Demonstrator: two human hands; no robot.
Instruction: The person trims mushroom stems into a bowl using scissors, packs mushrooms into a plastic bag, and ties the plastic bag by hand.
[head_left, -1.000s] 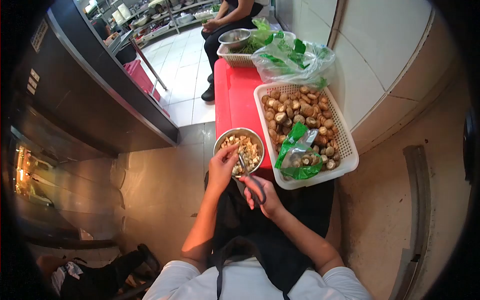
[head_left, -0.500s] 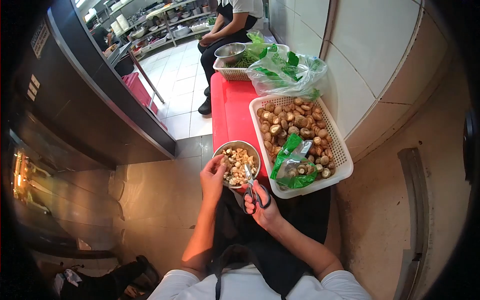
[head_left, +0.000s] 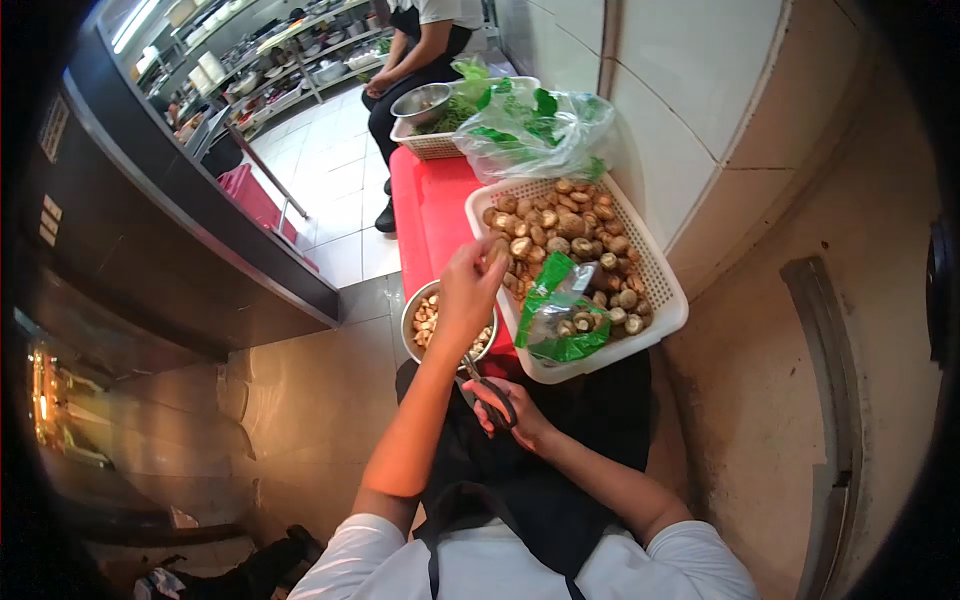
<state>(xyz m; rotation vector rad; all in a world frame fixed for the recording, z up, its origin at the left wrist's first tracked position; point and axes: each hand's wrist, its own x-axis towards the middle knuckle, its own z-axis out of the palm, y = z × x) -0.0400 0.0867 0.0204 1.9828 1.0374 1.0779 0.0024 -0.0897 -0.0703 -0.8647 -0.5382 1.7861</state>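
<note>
Fingers (head_left: 480, 251) of the left hand (head_left: 466, 295) have swung away from the cutting spot and now reach the near long side of the white basket (head_left: 672, 312). They are bent and drawn partly together; whether a mushroom is pinched between them I cannot tell, as the tips blur into the brown caps behind. Half a second ago this hand was holding a piece up beside the bowl, so the cutting appears to be paused and attention seems to have passed to the whole mushrooms (head_left: 571, 226).

The right hand (head_left: 517, 408) keeps its closed grip on the scissors (head_left: 484, 384) (how far the blades are parted is hard to make out), which point at the near rim of the metal bowl (head_left: 407, 322). That bowl, partly hidden by the left forearm, holds cut pieces (head_left: 426, 318) and stands just beside the basket on the red surface (head_left: 424, 214).

Further out, a green-and-clear bag (head_left: 567, 349) lies over mushrooms at the basket's near end. Beyond the basket sits a clear bag of leaves (head_left: 530, 148), and past that a seated person (head_left: 425, 62)
</note>
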